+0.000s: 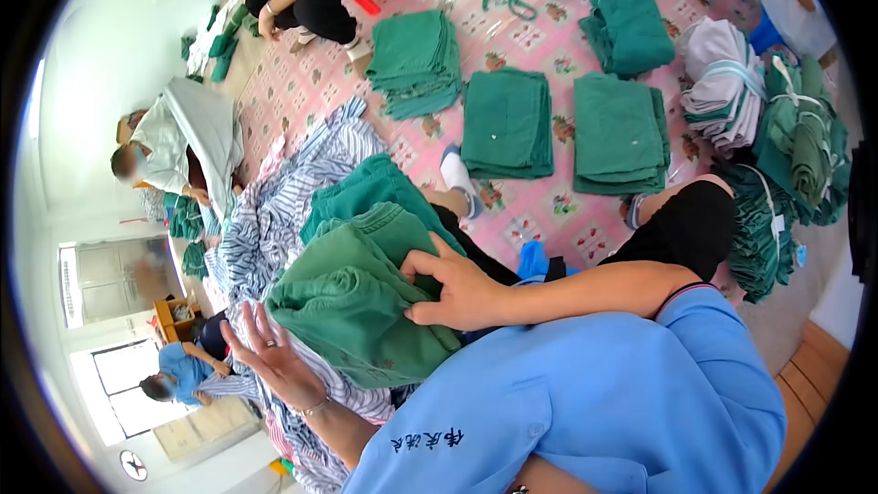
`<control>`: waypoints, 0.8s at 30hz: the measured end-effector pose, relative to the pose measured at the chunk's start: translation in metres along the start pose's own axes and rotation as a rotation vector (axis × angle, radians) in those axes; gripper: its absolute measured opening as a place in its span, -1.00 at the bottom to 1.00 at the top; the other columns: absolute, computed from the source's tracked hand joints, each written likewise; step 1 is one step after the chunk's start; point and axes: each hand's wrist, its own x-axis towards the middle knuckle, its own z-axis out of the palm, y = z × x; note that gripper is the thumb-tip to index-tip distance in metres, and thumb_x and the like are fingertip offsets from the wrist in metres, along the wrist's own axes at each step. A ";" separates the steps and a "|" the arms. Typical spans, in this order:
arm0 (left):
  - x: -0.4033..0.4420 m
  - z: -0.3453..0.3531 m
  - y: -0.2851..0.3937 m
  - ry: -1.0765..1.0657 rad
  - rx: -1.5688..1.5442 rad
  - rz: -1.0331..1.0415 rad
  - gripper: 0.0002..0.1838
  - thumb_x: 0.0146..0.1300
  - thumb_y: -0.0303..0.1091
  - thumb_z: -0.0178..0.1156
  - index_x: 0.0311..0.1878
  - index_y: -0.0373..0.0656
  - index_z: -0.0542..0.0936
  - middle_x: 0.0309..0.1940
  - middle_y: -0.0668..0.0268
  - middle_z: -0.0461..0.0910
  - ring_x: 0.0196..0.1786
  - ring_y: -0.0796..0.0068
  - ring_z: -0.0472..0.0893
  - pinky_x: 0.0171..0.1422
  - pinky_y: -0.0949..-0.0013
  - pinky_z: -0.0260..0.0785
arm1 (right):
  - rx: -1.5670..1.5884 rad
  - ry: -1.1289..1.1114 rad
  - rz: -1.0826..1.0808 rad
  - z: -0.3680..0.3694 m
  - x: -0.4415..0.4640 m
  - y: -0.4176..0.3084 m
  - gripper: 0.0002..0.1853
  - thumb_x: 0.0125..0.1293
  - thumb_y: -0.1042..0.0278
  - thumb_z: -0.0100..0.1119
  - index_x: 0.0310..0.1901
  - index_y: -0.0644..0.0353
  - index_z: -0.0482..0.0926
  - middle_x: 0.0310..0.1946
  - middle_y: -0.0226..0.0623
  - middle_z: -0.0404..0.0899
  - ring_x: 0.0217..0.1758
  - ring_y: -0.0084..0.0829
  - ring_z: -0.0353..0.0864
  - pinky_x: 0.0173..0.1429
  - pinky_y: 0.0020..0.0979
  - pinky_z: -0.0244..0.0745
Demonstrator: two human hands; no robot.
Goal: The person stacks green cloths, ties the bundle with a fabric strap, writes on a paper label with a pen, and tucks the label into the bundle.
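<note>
faces a pink floral floor (558, 220), heaped blue-striped cloth (265, 210) and folded green stacks (508, 123). holds a rumpled green garment (366, 311) over the left leg (471, 249), gripped in the right hand (466, 288); spreads the left hand (282, 366) open just beside it.

light-blue short-sleeved shirt (594, 393), bottom of frame | dark embroidered characters (428, 440) on chest, pale button (536, 432) nearby | narrow dark band (688, 288) at right sleeve (722, 348) hem | black trousers (681, 233), right | white and grey-blue sock (460, 185), upper centre | ring (272, 344) on left hand (282, 368), thin bracelet (316, 407), lower left
</note>
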 end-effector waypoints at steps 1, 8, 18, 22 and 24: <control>-0.003 0.011 0.021 -0.081 0.183 0.150 -0.14 0.31 0.25 -0.05 0.47 -0.08 -0.04 0.40 -0.09 0.10 0.47 0.06 0.10 0.52 -0.03 -0.16 | 0.000 0.000 -0.023 0.000 -0.005 -0.009 -0.63 0.04 0.19 0.28 -0.14 0.02 0.38 0.02 0.22 0.36 -0.13 -0.18 0.63 0.10 -0.15 0.45; 0.009 0.074 0.000 -0.603 1.023 0.640 -0.15 0.22 0.24 0.04 0.41 -0.14 0.15 0.43 -0.08 0.03 0.49 -0.15 -0.06 0.48 -0.20 -0.46 | 0.004 -0.073 -0.081 -0.009 0.037 -0.002 -0.54 0.05 0.09 0.31 -0.05 0.02 0.38 -0.01 0.18 0.30 -0.06 0.17 0.45 0.04 -0.06 0.42; 0.026 0.112 -0.010 -0.564 0.949 0.459 -0.08 0.22 0.30 -0.01 0.44 -0.21 0.07 0.43 0.00 0.03 0.48 -0.04 -0.04 0.49 -0.08 -0.29 | 0.987 1.396 0.764 -0.195 -0.014 0.323 -0.17 0.10 -0.17 0.34 0.28 0.14 0.24 0.12 -0.12 0.37 0.10 -0.18 0.41 0.04 0.03 0.44; 0.035 0.115 -0.017 -0.526 0.875 0.368 -0.05 0.20 0.34 -0.02 0.44 -0.19 0.05 0.46 0.02 -0.05 0.50 -0.02 -0.07 0.50 -0.09 -0.30 | 0.972 1.587 1.011 -0.201 -0.049 0.383 -0.05 0.02 -0.22 0.38 0.34 0.12 0.18 0.29 -0.14 0.25 0.22 -0.07 0.34 0.12 0.20 0.33; 0.037 0.114 -0.018 -0.509 0.907 0.356 -0.05 0.20 0.35 -0.02 0.44 -0.19 0.05 0.46 0.02 -0.05 0.50 -0.02 -0.08 0.50 -0.08 -0.31 | 1.215 1.596 0.936 -0.213 -0.043 0.384 -0.09 0.04 -0.18 0.39 0.33 0.13 0.22 0.31 -0.16 0.25 0.26 -0.06 0.33 0.14 0.23 0.32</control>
